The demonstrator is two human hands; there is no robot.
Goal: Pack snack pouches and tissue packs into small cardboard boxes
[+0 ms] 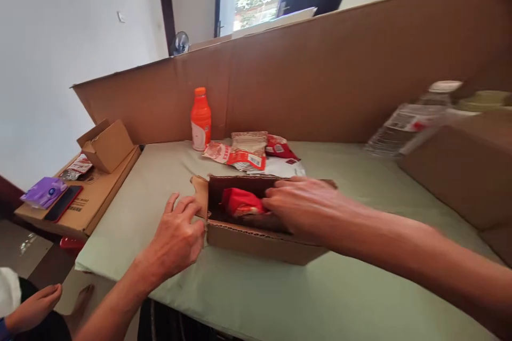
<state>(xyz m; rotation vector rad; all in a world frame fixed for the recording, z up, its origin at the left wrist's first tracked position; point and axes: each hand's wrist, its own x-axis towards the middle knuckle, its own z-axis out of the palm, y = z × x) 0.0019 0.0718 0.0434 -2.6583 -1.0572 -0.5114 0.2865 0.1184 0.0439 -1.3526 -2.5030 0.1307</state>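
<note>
A small open cardboard box [256, 242] stands on the pale green cloth, with a shiny red snack packet [242, 202] inside. My left hand [180, 232] is at the box's left end, fingers bent around the raised end flap [201, 197]. From the right, my right hand [296, 205] reaches into the box. Its fingers are curled at the right end of the red packet and seem to grip it; the fingertips are partly hidden. Just behind the box lie several snack packets [248, 150], red, white and beige, beside an upright orange bottle [200, 120].
A tall cardboard panel [320, 80] runs along the back. At right, a clear plastic bottle [416, 120] leans in a larger cardboard box [452, 170]. On the left, a flat carton [108, 192] carries a small open box [108, 146], purple tissue pack [44, 192] and phone [64, 203]. Another person's hand [38, 306] shows lower left.
</note>
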